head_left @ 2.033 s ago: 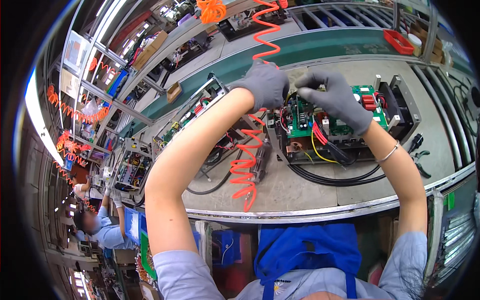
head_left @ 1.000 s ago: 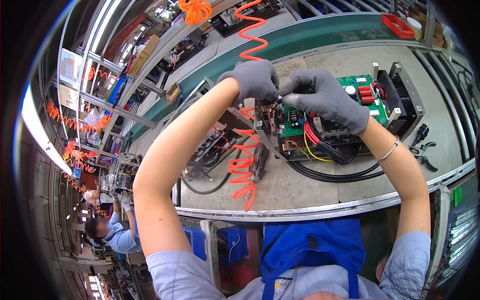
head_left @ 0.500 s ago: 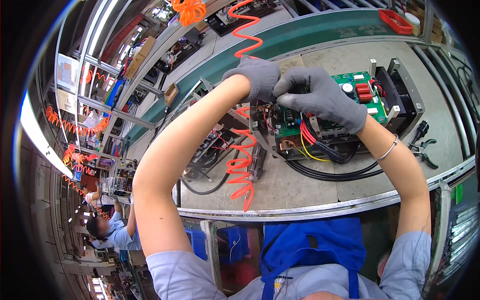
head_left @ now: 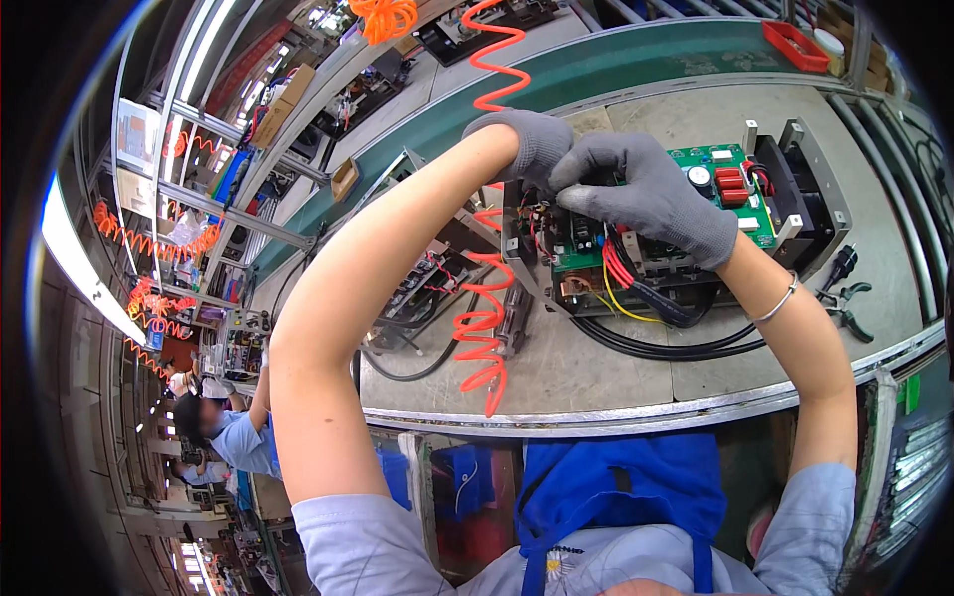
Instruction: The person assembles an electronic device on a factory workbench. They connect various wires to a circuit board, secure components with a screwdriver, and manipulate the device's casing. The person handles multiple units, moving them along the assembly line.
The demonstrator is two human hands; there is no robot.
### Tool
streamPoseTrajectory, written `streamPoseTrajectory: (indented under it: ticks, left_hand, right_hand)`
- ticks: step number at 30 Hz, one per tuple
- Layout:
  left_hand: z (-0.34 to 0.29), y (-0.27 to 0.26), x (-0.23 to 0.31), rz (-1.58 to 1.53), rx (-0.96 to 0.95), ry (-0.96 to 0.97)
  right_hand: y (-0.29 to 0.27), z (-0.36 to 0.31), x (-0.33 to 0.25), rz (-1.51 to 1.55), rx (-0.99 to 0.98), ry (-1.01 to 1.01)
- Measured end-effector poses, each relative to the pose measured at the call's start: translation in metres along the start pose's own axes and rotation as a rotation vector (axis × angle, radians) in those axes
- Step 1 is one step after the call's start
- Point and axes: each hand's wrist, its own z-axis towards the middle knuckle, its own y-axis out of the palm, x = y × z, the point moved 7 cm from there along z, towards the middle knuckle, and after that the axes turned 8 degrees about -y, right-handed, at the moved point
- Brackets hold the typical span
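Both your gloved hands meet over one green circuit board (head_left: pixel 711 189) in its metal frame at the tabletop (head_left: pixel 596 358) middle: your left hand (head_left: pixel 532 144) curls closed at its top-left corner, your right hand (head_left: pixel 651 204) pinches small wiring there. One orange coiled hose (head_left: pixel 482 328) hangs alongside; one red tray (head_left: pixel 795 45) sits beyond the far edge.
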Motion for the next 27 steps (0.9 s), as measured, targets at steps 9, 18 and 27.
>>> streamPoseTrajectory:
  ticks: [9,18,27]
  left_hand:
    - [0.024,0.022,-0.014,-0.268,-0.040,0.042]
    - [-0.040,-0.015,0.002,-0.205,0.146,-0.222]
    - [-0.184,0.128,-0.001,-1.652,1.537,-0.367]
  right_hand:
    - [0.001,0.001,0.000,-0.041,0.020,-0.004]
    - [-0.005,-0.001,0.011,-0.006,0.114,0.086]
    - [-0.009,0.003,0.019,-0.124,0.162,0.080]
